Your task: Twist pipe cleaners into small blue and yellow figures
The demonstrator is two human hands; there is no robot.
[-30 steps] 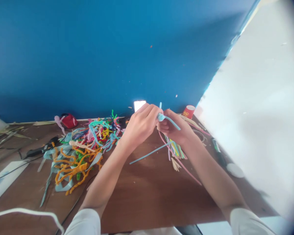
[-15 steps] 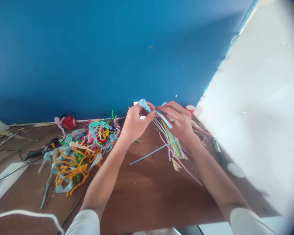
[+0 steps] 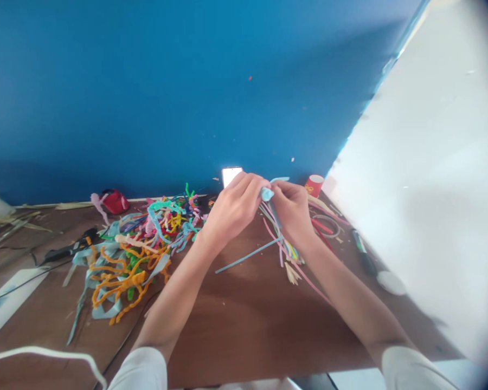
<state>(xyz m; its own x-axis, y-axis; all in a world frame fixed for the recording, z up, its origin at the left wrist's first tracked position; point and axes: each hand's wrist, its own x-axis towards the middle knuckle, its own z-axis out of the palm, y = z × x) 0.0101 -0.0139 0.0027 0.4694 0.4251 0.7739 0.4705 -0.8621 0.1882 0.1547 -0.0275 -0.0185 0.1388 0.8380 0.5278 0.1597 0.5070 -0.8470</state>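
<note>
A light-blue coiled strip [image 3: 267, 194] is held between my two hands, with its rounded end facing me. My left hand [image 3: 238, 205] is closed around it, fingers curled over from behind. The right hand [image 3: 291, 203] is pinched close beside it; its fingertips are partly hidden, and they seem to grip the strip's loose part. A pale blue strip end [image 3: 280, 179] sticks out above the right hand. Beneath the hands lies a bundle of thin pastel strips [image 3: 274, 216], partly covered by the right hand. A single blue-grey strip [image 3: 244, 261] lies slantwise on the table.
Left of me is a tangled heap of colourful fuzzy stems [image 3: 142, 260], with a black glue gun [image 3: 71, 248] beside it. A lit phone [image 3: 230, 175] leans at the wall. On the right are a red cup [image 3: 314, 186], a marker [image 3: 360, 244] and a white disc [image 3: 391, 283].
My left hand has turned over, its back now towards me, and moved slightly right. The coiled strip has swung right, its end now towards me. The phone is more exposed.
</note>
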